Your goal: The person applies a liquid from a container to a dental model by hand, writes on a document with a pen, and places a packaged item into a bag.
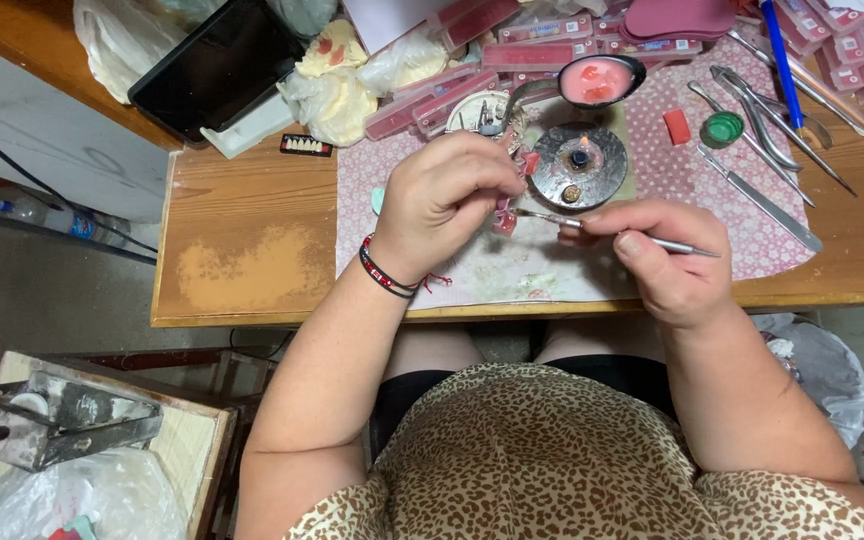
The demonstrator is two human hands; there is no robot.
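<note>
My left hand (444, 200) is closed around a small pink wax-and-teeth piece (505, 220), most of it hidden by my fingers. My right hand (664, 255) grips a thin metal carving tool (552, 217) like a pen, its tip touching the pink piece. Both hands hover over a pink flowered mat (772, 240) on a wooden table (252, 250). Just beyond the hands stands a round metal burner (579, 165) with a small flame at its wick.
A black bowl of pink wax (597, 80), several metal hand tools (762, 130), a green cap (722, 128), a red block (677, 126), pink flat boxes (537, 55), a strip of teeth (306, 145), a dark tablet (217, 65). Metal frame (52, 420) at lower left.
</note>
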